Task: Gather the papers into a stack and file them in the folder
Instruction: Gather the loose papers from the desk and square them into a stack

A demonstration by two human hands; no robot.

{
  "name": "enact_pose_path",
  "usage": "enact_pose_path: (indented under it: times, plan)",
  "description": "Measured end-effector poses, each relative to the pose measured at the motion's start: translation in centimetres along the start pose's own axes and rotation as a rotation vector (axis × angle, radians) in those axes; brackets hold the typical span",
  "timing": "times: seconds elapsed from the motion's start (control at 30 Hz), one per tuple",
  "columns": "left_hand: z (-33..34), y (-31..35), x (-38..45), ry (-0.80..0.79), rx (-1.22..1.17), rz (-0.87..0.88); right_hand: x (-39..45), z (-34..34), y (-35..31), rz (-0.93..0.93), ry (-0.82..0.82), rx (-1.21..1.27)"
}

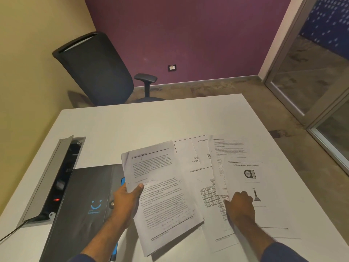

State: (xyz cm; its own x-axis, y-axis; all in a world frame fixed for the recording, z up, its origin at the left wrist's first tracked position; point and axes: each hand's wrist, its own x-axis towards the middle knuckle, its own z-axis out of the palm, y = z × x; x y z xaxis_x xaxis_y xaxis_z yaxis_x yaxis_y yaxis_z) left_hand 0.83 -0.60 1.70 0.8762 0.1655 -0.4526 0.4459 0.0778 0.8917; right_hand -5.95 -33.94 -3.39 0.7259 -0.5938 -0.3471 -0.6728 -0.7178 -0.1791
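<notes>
A white table (pixel 132 125) stands on a mottled brown floor (pixel 217 87), with a black office chair (pixel 94 70) behind it, between a yellow wall (pixel 28 53), a purple wall (pixel 188 35) and a glass partition (pixel 311 72).

White papers (pixel 188 186) printed in black text beside a black folder (pixel 83 201) bearing a blue smiley, on a white table (pixel 132 125).

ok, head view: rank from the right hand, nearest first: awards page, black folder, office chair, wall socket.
From the right hand:
1. Awards page: right under the fingertips, on the table's right side.
2. Black folder: across the table, left of the left hand.
3. Office chair: beyond the table's far left edge.
4. Wall socket: on the purple back wall, farthest.
</notes>
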Motion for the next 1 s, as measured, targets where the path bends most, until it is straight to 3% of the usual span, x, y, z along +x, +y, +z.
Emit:
enact_pose_path:
  times: [0.2, 0.47, 0.63, 0.87, 1.0]
  plan:
    - [0.8, -0.4, 1.5, -0.073, 0.023, -0.043, 0.6, 0.8, -0.3, -0.013, 0.0, -0.135]
    - [1.3, -1.2, 3.3, -0.127, 0.066, -0.093, 2.9, -1.4, -2.4, 0.012, 0.155, 0.202]
    - [1.7, -1.4, 3.8, -0.15, 0.097, -0.128, 5.9, -3.3, -6.0, -0.075, 0.187, 0.216]
    - [2.1, -1.9, 4.1, -0.132, 0.152, -0.154, 8.3, -1.9, -8.9, -0.098, -0.017, 0.021]
    - [2.3, -2.1, 3.9, -0.123, 0.143, -0.172, 8.0, -0.4, -9.1, -0.114, -0.038, -0.094]
